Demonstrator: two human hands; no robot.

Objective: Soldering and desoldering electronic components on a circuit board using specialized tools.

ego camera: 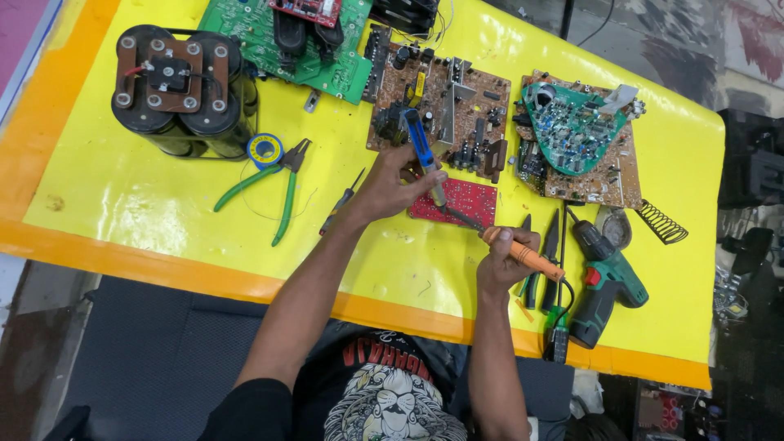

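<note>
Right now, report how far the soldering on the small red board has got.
Done: tools and boards are laid out on the yellow mat. In hand: the right hand holds the orange soldering iron to the small red circuit board, and the left hand holds a blue-handled tool over it. Left: finished joints cannot be told.

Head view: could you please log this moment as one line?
left hand: holds blue-handled tool | right hand: holds orange soldering iron | tip: at red circuit board | surface: yellow table
</note>
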